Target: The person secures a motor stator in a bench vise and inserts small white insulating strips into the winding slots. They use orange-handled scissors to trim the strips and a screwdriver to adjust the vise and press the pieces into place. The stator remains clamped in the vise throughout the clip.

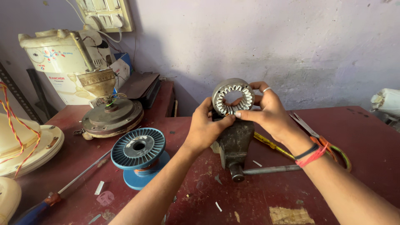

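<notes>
A ring-shaped metal stator core (pixel 233 97) with pale slot liners around its inner teeth is held upright at the centre of the frame, above a small dark bench vise (pixel 234 143) on the dark red tabletop (pixel 362 137). The left hand (pixel 204 127) is closed on the core's lower left edge, thumb pressed against its rim; the right hand (pixel 271 110), a ring on one finger and bands at the wrist, is clamped on its right side. The vise's steel handle (pixel 271 169) juts to the right. Just behind the right wrist lie orange-handled scissors (pixel 316 135). Left of centre stands a blue wire spool (pixel 139 156), with a screwdriver (pixel 62 189) at lower left and a dismantled fan motor (pixel 111 116) toward the upper left.
</notes>
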Demonstrator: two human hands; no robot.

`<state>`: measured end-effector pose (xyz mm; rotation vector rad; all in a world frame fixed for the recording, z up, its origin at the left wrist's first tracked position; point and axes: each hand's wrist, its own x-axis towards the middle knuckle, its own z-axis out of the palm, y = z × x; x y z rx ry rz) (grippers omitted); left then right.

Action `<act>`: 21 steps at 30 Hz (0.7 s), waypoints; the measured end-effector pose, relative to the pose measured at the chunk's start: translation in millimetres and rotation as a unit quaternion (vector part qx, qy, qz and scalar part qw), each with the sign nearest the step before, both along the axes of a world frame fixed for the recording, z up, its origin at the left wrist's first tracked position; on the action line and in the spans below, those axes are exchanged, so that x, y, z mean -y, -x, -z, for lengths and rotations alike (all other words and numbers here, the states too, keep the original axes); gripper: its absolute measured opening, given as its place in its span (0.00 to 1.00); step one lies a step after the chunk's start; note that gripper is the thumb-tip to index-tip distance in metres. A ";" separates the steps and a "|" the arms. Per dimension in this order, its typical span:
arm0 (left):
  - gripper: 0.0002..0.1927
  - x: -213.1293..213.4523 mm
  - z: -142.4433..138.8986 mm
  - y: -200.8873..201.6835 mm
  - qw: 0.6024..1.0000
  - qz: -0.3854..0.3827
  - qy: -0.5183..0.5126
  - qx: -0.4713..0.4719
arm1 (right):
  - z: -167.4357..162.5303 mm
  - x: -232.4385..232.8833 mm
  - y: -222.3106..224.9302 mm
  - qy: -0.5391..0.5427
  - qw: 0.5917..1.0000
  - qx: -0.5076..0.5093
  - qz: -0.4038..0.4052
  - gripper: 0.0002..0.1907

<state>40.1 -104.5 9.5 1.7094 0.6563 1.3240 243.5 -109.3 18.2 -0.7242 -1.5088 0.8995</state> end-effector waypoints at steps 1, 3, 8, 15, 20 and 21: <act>0.27 3.2 -0.9 -4.0 1.000 0.002 -0.009 -0.003 | -4.8 2.9 -9.0 0.015 1.000 0.010 -0.012 0.36; 0.27 6.8 -2.7 -9.8 1.000 0.019 -0.006 -0.002 | -12.6 8.5 -26.9 0.036 0.998 0.007 -0.045 0.34; 0.27 -7.8 -11.8 -7.3 0.994 0.082 0.065 0.029 | -25.3 -4.4 -40.2 0.062 0.995 -0.004 -0.082 0.33; 0.24 -21.9 -3.2 0.2 0.991 0.111 0.067 0.034 | -17.5 -19.9 -32.5 0.053 0.995 0.027 -0.074 0.34; 0.20 -23.2 2.9 -5.3 0.988 0.121 0.082 0.051 | -10.6 -20.1 -27.4 0.023 0.998 0.042 -0.048 0.33; 0.19 -24.1 5.0 -5.6 0.989 0.114 0.083 0.055 | -9.0 -19.8 -25.3 0.021 0.998 0.049 -0.045 0.32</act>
